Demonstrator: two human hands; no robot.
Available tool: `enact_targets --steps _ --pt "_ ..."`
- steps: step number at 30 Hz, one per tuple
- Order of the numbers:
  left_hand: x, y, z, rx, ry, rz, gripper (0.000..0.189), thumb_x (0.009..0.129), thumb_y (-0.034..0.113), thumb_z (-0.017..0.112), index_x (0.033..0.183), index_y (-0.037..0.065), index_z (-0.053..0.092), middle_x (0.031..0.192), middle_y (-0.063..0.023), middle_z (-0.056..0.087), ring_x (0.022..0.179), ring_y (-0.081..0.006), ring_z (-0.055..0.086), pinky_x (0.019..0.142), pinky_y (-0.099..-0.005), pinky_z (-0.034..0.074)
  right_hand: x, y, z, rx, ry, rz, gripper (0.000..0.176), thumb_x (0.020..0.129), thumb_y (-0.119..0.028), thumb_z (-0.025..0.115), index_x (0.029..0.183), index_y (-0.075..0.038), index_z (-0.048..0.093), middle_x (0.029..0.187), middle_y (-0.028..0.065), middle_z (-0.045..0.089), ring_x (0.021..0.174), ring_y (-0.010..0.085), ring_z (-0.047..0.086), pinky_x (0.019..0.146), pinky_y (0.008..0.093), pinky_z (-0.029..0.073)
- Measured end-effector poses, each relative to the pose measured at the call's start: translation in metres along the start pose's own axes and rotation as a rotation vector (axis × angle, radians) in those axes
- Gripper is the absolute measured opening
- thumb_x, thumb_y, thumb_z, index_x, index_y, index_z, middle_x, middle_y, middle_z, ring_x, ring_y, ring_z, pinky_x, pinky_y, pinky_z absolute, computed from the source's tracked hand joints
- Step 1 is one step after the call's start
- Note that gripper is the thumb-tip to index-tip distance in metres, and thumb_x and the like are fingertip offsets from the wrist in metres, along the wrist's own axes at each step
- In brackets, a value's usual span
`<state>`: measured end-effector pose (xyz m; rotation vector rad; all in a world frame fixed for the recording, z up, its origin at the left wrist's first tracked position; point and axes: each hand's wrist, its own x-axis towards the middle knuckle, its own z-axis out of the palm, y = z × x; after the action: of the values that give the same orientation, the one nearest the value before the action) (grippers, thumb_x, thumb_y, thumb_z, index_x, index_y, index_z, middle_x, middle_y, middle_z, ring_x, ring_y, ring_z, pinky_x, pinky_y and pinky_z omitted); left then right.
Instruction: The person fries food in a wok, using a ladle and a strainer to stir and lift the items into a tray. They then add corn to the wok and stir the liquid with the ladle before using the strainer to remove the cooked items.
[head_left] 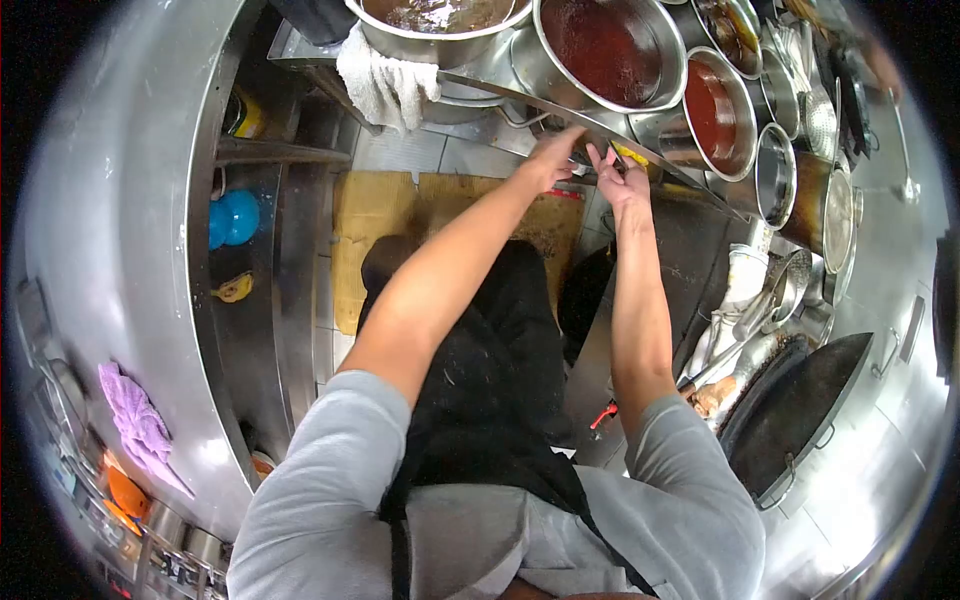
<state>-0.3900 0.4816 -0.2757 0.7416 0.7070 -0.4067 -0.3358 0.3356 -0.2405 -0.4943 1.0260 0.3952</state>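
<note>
Both my hands reach forward to the lower front edge of the steel stand (490, 85) that bears the pots. My left hand (550, 163) has its fingers bent round beside a small pale thing just under that edge; its kind I cannot make out. Close by on the right, my right hand (622, 183) is palm up with some fingers stretched apart. A dark gap shows between those fingers. Behind it is a small yellow thing (632, 155), partly hidden by the edge. A narrow red strip (566, 193) lies below the hands.
Above the hands stand pots of dark red liquid (612, 55) and red sauce (712, 115). A white towel (388, 80) hangs from the stand. Flattened cardboard (375, 225) covers the floor. A steel counter (120, 220) runs along the left; a wok (800, 415) is at the right.
</note>
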Motion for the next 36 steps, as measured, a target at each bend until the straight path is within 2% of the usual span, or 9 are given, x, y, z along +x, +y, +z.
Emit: enact_targets --steps 5,9,15,21,23,24,29,34,36 --pt "0.008 0.009 0.032 0.184 -0.035 0.228 0.03 0.087 0.021 0.055 0.107 -0.001 0.053 0.085 -0.0134 0.062 0.06 -0.0216 0.061 0.047 -0.0319 0.049 -0.041 0.025 -0.008 -0.136 -0.246 -0.032 0.032 0.092 -0.008 0.039 0.122 0.001 0.047 0.122 0.0254 0.049 0.118 0.0337 0.052 0.03 0.0152 0.035" --pt "-0.059 0.029 0.035 0.374 0.149 0.189 0.024 0.075 0.007 0.056 0.097 -0.003 0.055 0.074 -0.0137 0.06 0.051 -0.0201 0.059 0.038 -0.0314 0.043 -0.06 0.047 -0.04 -0.22 -0.205 -0.199 0.025 0.087 -0.006 0.045 0.107 0.006 0.051 0.102 0.0232 0.062 0.058 0.0182 0.06 0.031 0.0159 0.03" --pt "-0.138 -0.029 -0.007 0.092 0.086 0.044 0.046 0.079 0.006 0.052 0.121 -0.006 0.036 0.09 -0.0153 0.059 0.067 -0.0246 0.063 0.052 -0.0336 0.053 -0.144 0.1 -0.089 -0.28 -0.01 -0.117 0.023 0.086 -0.01 0.045 0.106 -0.001 0.052 0.083 0.0154 0.062 0.039 0.0133 0.042 0.029 0.0196 0.027" --pt "-0.234 -0.155 -0.085 0.05 0.229 0.187 0.025 0.084 0.009 0.054 0.106 -0.004 0.052 0.094 -0.0088 0.06 0.083 -0.0211 0.062 0.07 -0.0335 0.054 -0.266 0.17 -0.141 -0.368 0.071 -0.048 0.015 0.083 -0.011 0.052 0.095 -0.003 0.055 0.073 0.0065 0.06 0.042 0.011 0.046 0.033 0.0199 0.033" --pt "-0.349 -0.073 -0.065 0.051 0.201 0.073 0.025 0.086 0.012 0.054 0.105 -0.002 0.059 0.097 -0.0065 0.061 0.088 -0.0151 0.058 0.075 -0.0295 0.047 -0.327 0.204 -0.11 -0.337 0.328 -0.071 0.012 0.084 -0.013 0.052 0.092 -0.005 0.056 0.073 0.0053 0.062 0.042 0.0114 0.047 0.032 0.0209 0.034" --pt "-0.386 -0.052 -0.069 0.109 0.166 -0.015 0.031 0.086 0.011 0.054 0.113 -0.002 0.055 0.1 -0.0053 0.06 0.091 -0.0146 0.056 0.075 -0.0286 0.047 -0.34 0.193 -0.153 -0.531 0.07 0.16 0.017 0.085 -0.017 0.051 0.095 -0.004 0.056 0.072 0.008 0.061 0.036 0.013 0.043 0.03 0.0223 0.031" --pt "-0.501 -0.022 -0.088 -0.112 0.225 -0.021 0.044 0.081 0.002 0.053 0.124 -0.001 0.047 0.113 -0.0064 0.056 0.098 -0.0174 0.057 0.079 -0.0286 0.047 -0.433 0.227 -0.118 -0.82 0.095 0.309 0.019 0.086 -0.024 0.053 0.089 -0.006 0.053 0.055 0.0047 0.051 0.03 0.014 0.032 0.027 0.0265 0.022" --pt "-0.532 -0.003 -0.122 -0.294 0.28 0.165 0.041 0.081 0.005 0.058 0.12 0.0 0.047 0.106 -0.0043 0.057 0.093 -0.0153 0.058 0.075 -0.03 0.049 -0.448 0.261 -0.049 -1.04 -0.094 0.309 0.022 0.083 -0.027 0.059 0.089 -0.007 0.054 0.051 0.0017 0.042 0.036 0.0109 0.034 0.034 0.024 0.022" --pt "-0.535 0.032 -0.124 -0.398 0.328 0.324 0.042 0.08 0.002 0.057 0.121 0.002 0.047 0.106 -0.0044 0.057 0.094 -0.0137 0.058 0.072 -0.0267 0.048 -0.445 0.287 -0.007 -0.912 -0.022 0.186 0.022 0.079 -0.018 0.064 0.097 -0.01 0.053 0.071 -0.0013 0.051 0.053 0.0082 0.043 0.043 0.0224 0.028"
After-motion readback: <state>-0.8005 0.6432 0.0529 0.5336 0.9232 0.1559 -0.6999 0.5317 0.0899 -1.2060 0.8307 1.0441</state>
